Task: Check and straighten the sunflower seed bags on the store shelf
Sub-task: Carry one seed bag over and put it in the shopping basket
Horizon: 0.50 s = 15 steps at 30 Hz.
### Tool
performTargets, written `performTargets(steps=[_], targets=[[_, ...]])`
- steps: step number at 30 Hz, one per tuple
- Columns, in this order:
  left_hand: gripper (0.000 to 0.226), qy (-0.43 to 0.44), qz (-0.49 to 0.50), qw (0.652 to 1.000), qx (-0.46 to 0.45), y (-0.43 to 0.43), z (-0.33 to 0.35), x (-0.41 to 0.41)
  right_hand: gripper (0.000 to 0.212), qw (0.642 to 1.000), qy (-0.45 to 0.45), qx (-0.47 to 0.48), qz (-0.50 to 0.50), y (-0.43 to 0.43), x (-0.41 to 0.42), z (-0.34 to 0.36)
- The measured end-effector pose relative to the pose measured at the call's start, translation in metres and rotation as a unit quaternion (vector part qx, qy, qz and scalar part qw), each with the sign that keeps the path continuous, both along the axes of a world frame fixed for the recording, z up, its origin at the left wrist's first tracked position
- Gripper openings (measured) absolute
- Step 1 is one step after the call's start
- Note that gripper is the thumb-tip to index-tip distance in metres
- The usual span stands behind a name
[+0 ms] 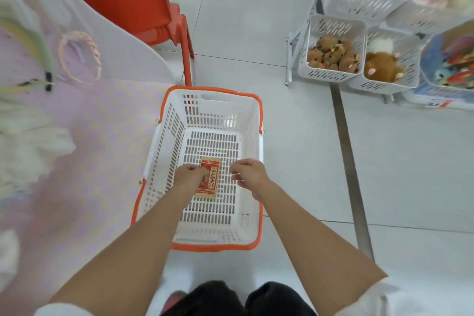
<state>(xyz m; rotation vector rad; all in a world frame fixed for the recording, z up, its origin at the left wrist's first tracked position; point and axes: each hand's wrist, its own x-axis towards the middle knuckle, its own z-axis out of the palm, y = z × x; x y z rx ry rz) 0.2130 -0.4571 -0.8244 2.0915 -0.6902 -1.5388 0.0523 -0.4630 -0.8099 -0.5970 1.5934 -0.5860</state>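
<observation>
Currently: one seed bag (210, 178) in one basket (166, 141), left hand (188, 176) gripping its edge, right hand (250, 176) slack, empty; one orange chair (123, 0) behind, two plush bins (331, 75) right.

Tiled floor (295, 161), wht basket (213, 247), red chair (123, 0), bin rack (331, 75)

The red seed bag (209, 178) carries three large dark characters running down a pale panel on its front: 香瓜子. A small round mark at its top and the fine print lower down are too small to read. A white-and-red tag (437, 104) at the far right is blurred and illegible.
</observation>
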Motion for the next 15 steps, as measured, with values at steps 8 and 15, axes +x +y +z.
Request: performTargets(steps=[8,15], targets=[[0.012,0.027,-0.105,0.994,0.032,0.048,0.200,-0.050,0.007,0.992,0.004,-0.016,-0.124,0.096,-0.030,0.186],[0.014,0.046,-0.325,0.942,0.069,0.155,0.325,-0.122,0.005,0.942,-0.007,-0.003,-0.336,0.261,-0.069,0.316]])
